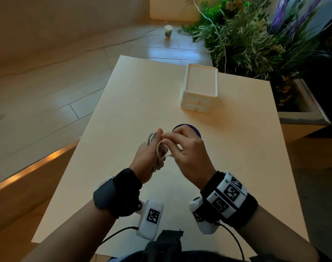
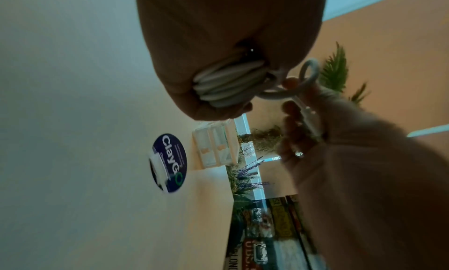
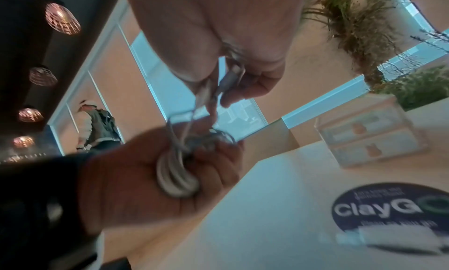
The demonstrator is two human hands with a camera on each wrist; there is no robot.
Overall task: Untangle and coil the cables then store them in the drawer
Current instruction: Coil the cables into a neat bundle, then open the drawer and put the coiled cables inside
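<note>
My left hand grips a white cable coil of several loops, held above the table's middle. The coil sits in the curled fingers of that hand. My right hand pinches the cable's loose end with its plug, which runs back to the coil. In the left wrist view the end forms a small loop beside the right hand's fingers. The white drawer unit stands at the table's far right, both drawers shut.
A round dark blue sticker lies on the pale table just behind my hands, with a small white object on it. Potted plants crowd the far right. A paper cup stands on the floor beyond.
</note>
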